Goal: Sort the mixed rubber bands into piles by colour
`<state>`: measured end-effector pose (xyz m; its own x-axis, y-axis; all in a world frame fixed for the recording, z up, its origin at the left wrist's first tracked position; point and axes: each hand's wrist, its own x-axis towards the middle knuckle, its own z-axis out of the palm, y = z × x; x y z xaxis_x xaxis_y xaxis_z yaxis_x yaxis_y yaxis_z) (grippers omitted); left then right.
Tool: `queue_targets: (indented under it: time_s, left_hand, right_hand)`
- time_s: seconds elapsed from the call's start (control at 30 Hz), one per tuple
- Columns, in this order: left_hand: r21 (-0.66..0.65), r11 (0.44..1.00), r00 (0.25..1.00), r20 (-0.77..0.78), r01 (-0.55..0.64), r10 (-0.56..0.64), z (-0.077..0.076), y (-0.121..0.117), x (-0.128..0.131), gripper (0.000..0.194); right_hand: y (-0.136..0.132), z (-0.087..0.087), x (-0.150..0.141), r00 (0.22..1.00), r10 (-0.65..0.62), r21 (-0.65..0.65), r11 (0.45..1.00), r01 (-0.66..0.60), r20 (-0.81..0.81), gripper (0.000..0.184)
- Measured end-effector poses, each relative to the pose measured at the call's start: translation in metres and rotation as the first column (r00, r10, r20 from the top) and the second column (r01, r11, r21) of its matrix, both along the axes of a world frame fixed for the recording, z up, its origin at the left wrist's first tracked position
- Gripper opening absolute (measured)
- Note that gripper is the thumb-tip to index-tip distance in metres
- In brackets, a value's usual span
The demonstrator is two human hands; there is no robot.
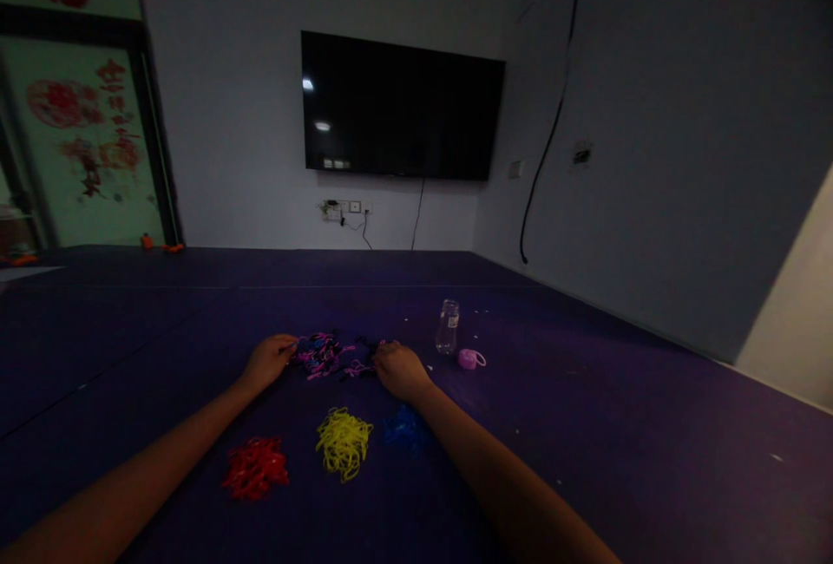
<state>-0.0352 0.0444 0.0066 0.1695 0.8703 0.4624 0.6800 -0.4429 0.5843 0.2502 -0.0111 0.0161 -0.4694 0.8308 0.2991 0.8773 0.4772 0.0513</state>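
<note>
A mixed heap of pink, black and blue rubber bands lies on the dark purple mat. My left hand rests at the heap's left edge, fingers curled and pinching at bands. My right hand lies at its right edge, fingers closed on a few pink and black bands. Nearer to me lie three sorted piles: red bands, yellow bands and blue bands, the blue pile partly hidden by my right forearm.
A clear plastic bottle stands just right of my right hand, with a small pink container beside it. A wall-mounted TV hangs ahead, with a socket and cables below. A door with red decorations is at the left.
</note>
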Motion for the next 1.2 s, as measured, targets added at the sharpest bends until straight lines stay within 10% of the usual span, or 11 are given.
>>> queue_targets:
  time_s: [0.47, 0.63, 0.83, 1.03, 1.2]
  left_hand:
    - [0.123, 0.964, 0.968, 0.051, 0.236, -0.244, 0.020, -0.020, 0.020, 0.030]
    - [-0.048, 0.798, 0.794, -0.087, 0.600, -0.602, 0.050, -0.070, 0.082, 0.022]
    - [-0.220, 0.617, 0.596, -0.161, 0.755, -0.787, 0.048, -0.102, 0.139, 0.023]
    - [-0.265, 0.603, 0.600, -0.104, 0.752, -0.794, 0.043, -0.100, 0.153, 0.015]
    - [-0.278, 0.701, 0.735, 0.029, 0.657, -0.677, 0.039, -0.095, 0.157, 0.009]
  right_hand:
    - [0.001, -0.002, 0.000, 1.000, 0.015, 0.004, 1.000, -0.015, -0.011, 0.028]
    - [0.005, -0.005, 0.000, 0.996, 0.017, 0.037, 0.999, -0.013, -0.088, 0.028]
    - [0.012, -0.009, 0.009, 0.856, -0.077, 0.106, 0.983, 0.152, -0.512, 0.032]
    - [0.017, -0.012, 0.012, 0.778, -0.072, 0.051, 0.990, 0.133, -0.625, 0.031]
    - [0.013, -0.007, 0.009, 0.825, -0.116, 0.002, 0.990, 0.140, -0.554, 0.031]
